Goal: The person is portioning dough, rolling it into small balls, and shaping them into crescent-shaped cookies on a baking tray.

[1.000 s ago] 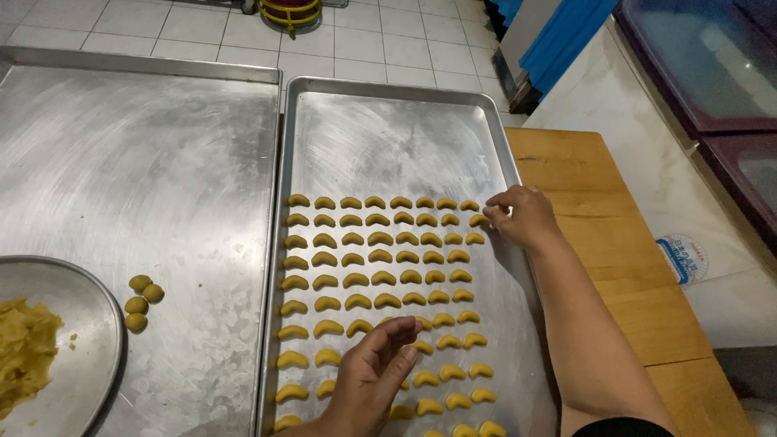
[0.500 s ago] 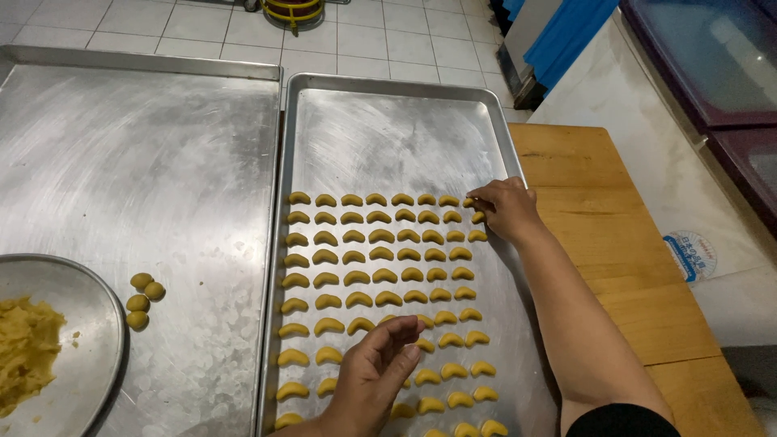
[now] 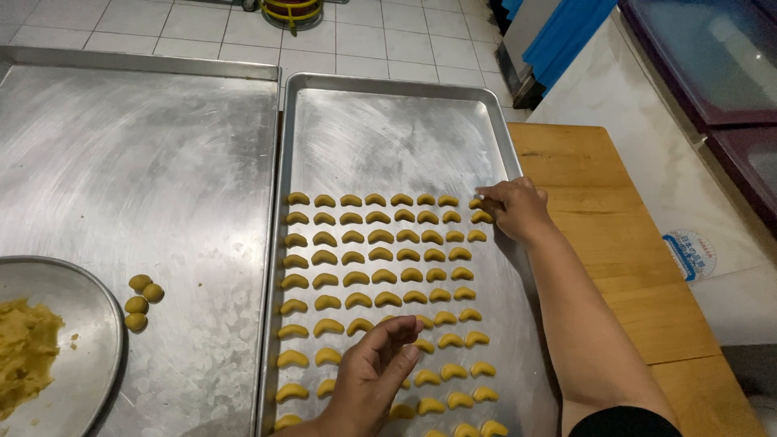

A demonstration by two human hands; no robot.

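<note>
At centre frame, a metal baking tray (image 3: 388, 121) carries ordered rows of yellow crescent dough pieces (image 3: 380, 257) across its lower two-thirds; the upper third is bare. The right hand (image 3: 514, 209), fingers curled, touches the top row's right end; any piece it pinches is hidden. The left hand (image 3: 376, 376) hovers loosely open, empty, over the lower rows. At lower left, four dough balls (image 3: 139, 301) and a bowl of dough (image 3: 28, 356) await shaping.

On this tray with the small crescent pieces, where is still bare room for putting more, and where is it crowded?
The baking tray is bare across its far part, between the far rim and the top row of crescent pieces. Below that row it is crowded down to the near edge, where the left hand rests. The right hand touches the top row's right end.
</note>
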